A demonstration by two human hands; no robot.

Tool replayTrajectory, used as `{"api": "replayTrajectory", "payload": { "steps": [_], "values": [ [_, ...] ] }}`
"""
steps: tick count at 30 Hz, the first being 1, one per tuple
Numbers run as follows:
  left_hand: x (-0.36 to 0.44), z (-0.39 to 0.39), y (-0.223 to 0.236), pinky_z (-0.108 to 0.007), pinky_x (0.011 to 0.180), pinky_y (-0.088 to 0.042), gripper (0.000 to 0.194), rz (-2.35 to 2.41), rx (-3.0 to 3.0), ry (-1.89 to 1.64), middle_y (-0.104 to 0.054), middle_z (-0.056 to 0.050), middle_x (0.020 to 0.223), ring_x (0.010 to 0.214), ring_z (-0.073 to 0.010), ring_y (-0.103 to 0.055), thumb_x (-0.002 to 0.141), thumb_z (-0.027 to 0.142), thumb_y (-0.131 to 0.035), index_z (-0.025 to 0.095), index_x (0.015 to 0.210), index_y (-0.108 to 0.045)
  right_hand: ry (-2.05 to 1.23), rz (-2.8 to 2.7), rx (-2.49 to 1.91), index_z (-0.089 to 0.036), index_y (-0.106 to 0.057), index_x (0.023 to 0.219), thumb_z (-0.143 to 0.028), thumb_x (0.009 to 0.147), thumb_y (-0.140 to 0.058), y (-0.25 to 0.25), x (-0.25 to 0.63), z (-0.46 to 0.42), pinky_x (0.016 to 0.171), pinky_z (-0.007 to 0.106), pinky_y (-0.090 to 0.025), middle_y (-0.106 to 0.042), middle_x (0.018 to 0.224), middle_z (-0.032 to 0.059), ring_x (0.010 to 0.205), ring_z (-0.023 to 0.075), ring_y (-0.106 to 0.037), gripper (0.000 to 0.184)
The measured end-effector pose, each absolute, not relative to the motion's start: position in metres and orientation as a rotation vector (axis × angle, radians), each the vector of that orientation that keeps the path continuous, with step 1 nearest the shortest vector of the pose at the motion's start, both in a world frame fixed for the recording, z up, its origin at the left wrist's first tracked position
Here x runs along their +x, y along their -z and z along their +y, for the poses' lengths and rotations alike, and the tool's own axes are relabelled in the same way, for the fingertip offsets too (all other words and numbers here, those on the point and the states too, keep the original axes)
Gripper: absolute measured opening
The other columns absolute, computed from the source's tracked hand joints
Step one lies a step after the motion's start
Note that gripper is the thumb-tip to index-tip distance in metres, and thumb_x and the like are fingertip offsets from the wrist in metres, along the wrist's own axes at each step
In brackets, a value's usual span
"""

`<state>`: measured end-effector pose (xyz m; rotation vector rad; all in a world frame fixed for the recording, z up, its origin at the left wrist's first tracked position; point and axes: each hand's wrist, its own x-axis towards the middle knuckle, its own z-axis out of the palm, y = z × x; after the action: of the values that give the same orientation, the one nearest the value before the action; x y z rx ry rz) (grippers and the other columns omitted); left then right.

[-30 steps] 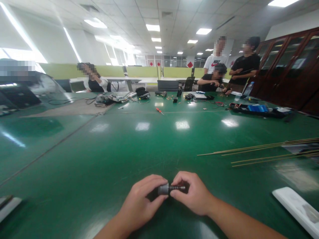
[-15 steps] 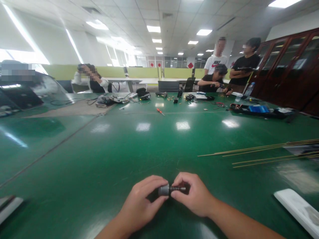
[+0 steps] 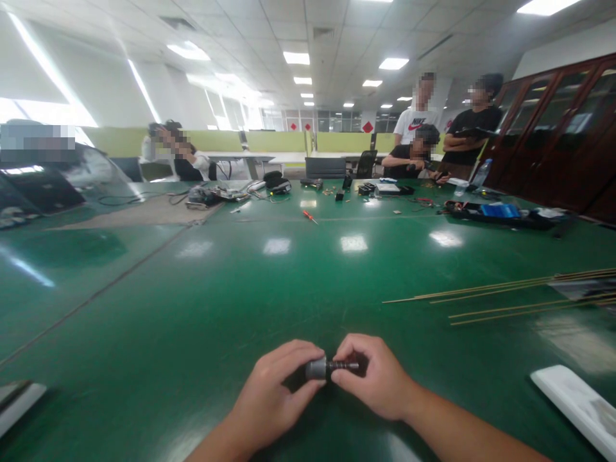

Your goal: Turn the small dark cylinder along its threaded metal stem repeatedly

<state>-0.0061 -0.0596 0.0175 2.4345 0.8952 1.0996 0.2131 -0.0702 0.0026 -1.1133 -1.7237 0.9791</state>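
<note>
while both hands were close together over the near side of the green table (image 3: 231,289), the grey cylinder (image 3: 316,368) sat right between them, so neither one was really nearer. its long axis ran pretty much left to right, with the thin dark shaft (image 3: 344,365) poking out toward the right palm. the left hand (image 3: 273,385) was narrow, thumb and fingers pinched around the cylinder's body. the right hand (image 3: 376,377) was narrow too, nipping the shaft just beside the cylinder, free end pointing into the curl of that hand. couldn't tell if any of it touched the table. as for writing, all i could read was "nike" above a red swoosh (image 3: 417,126) on the white t-shirt (image 3: 408,120) of somebody standing across the table. anything on the red diamond sign (image 3: 367,127) way back was too small.
</note>
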Motion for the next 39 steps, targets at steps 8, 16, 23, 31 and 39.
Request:
{"api": "replayTrajectory", "payload": {
  "steps": [8,16,23,31,39],
  "values": [
    [-0.0065,-0.0591,-0.0159,-0.025,0.083,-0.059,0.027,0.908,2.454,-1.096,-0.074,-0.005,0.1,0.091,-0.0167,-0.071,0.083,0.015,-0.07,0.023,0.109,-0.069,-0.963,-1.73,-1.123,-0.018,-0.064,0.073,-0.02,0.074,-0.072,-0.0026,0.2138,-0.0717,0.067,0.025,-0.042,-0.063,0.071,-0.0008,0.067,0.0144,-0.056,0.008],
    [-0.0062,-0.06,-0.019,-0.024,0.082,-0.059,0.027,0.898,2.462,-1.109,-0.074,-0.005,0.098,0.09,-0.0165,-0.071,0.082,0.014,-0.07,0.022,0.108,-0.069,-0.964,-1.737,-1.118,-0.017,-0.064,0.074,-0.02,0.074,-0.071,-0.0038,0.2137,-0.0711,0.066,0.025,-0.041,-0.063,0.071,-0.0004,0.066,0.0143,-0.056,0.007],
    [-0.0068,-0.0595,-0.0184,-0.025,0.082,-0.06,0.026,0.89,2.471,-1.103,-0.074,-0.006,0.099,0.09,-0.0171,-0.072,0.084,0.015,-0.069,0.022,0.109,-0.068,-0.945,-1.747,-1.12,-0.018,-0.065,0.073,-0.019,0.073,-0.072,-0.0045,0.2139,-0.0712,0.066,0.025,-0.042,-0.063,0.071,-0.0011,0.066,0.0143,-0.057,0.008],
    [-0.0084,-0.0576,-0.0175,-0.026,0.081,-0.061,0.025,0.913,2.487,-1.108,-0.075,-0.007,0.099,0.089,-0.0185,-0.072,0.083,0.016,-0.069,0.022,0.107,-0.07,-0.938,-1.744,-1.124,-0.018,-0.065,0.073,-0.02,0.073,-0.072,0.0003,0.2154,-0.0701,0.066,0.025,-0.042,-0.063,0.07,-0.0011,0.066,0.0143,-0.057,0.008],
    [-0.0084,-0.0589,-0.0196,-0.025,0.082,-0.06,0.026,0.9,2.498,-1.101,-0.074,-0.006,0.099,0.089,-0.0176,-0.072,0.083,0.015,-0.069,0.022,0.109,-0.069,-0.953,-1.731,-1.113,-0.018,-0.065,0.073,-0.019,0.073,-0.072,-0.0019,0.2142,-0.0706,0.066,0.025,-0.042,-0.063,0.069,-0.0009,0.066,0.0143,-0.057,0.007]
  ]
}}
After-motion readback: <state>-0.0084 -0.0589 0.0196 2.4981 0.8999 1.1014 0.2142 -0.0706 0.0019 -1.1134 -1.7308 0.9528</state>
